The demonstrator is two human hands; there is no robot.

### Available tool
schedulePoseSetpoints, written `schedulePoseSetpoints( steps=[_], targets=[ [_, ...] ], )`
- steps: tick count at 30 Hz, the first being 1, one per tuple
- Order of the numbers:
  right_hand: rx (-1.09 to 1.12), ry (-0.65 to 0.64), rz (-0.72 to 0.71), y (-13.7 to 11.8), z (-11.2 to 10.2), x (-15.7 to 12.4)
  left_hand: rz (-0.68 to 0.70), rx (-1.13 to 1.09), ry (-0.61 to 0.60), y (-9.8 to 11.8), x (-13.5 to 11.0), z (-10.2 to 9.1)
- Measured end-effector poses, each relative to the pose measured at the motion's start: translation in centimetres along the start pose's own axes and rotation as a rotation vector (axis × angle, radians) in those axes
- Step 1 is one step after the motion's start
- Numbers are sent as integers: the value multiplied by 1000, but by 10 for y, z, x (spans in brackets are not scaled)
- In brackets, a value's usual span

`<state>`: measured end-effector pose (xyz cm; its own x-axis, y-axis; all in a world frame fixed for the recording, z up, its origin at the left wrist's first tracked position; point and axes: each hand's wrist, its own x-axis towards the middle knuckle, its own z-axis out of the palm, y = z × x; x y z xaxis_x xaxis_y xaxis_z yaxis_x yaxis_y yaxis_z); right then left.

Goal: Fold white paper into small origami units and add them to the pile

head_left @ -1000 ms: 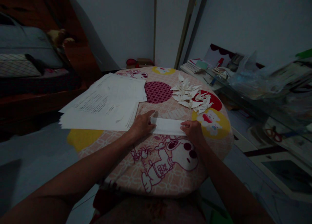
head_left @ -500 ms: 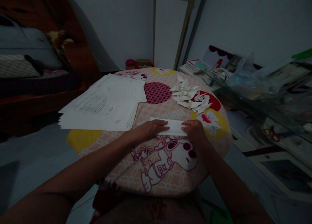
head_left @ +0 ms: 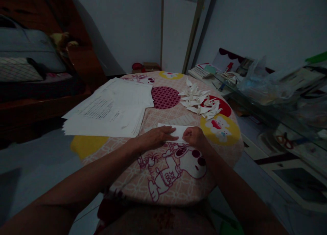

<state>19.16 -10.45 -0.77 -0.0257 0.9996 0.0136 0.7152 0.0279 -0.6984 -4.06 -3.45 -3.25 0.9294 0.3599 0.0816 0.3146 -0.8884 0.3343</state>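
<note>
A narrow folded strip of white paper (head_left: pixel 180 133) lies flat on the cloth-covered table, crosswise in front of me. My left hand (head_left: pixel 163 135) rests on its left part, fingers stretched out and a little apart, pinning it down. Curled into a loose fist, my right hand (head_left: pixel 194 136) presses on the strip's right part and hides that end. Beyond the hands, to the right, sits a cluster of folded white paper cranes (head_left: pixel 196 100). A stack of printed sheets (head_left: pixel 114 105) spreads over the left of the table.
A patterned pink tablecloth (head_left: pixel 163 180) covers the rounded table. To the right runs a glass-topped cabinet (head_left: pixel 270 115) with plastic bags (head_left: pixel 265 85), books (head_left: pixel 200 71) and orange-handled scissors (head_left: pixel 284 141). A wooden seat (head_left: pixel 79 64) with bags stands at the left.
My right hand has slid left along the paper strip, and its fingers have curled in. My left hand stays in nearly the same place.
</note>
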Motion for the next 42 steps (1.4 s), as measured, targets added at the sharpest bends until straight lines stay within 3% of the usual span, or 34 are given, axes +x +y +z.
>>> schedulePoseSetpoints(
  steps=[11,18,26,30,34,42],
  targets=[
    [-158,-107,137,-32,7,-4,4,13,-25,1,1,-2],
    [-221,-24,87,-10,-7,-11,17,29,-2,0,0,2],
    [-345,-17,152,8,-36,-21,28,37,-4,7,0,0],
    [-394,43,3,-1,-29,-23,28,72,-23,10,1,-1],
    [-445,-36,-228,-2,-12,-26,36,69,-16,11,0,-1],
    [-501,-92,-269,3,-12,-27,47,15,5,6,-20,-6]
  ],
)
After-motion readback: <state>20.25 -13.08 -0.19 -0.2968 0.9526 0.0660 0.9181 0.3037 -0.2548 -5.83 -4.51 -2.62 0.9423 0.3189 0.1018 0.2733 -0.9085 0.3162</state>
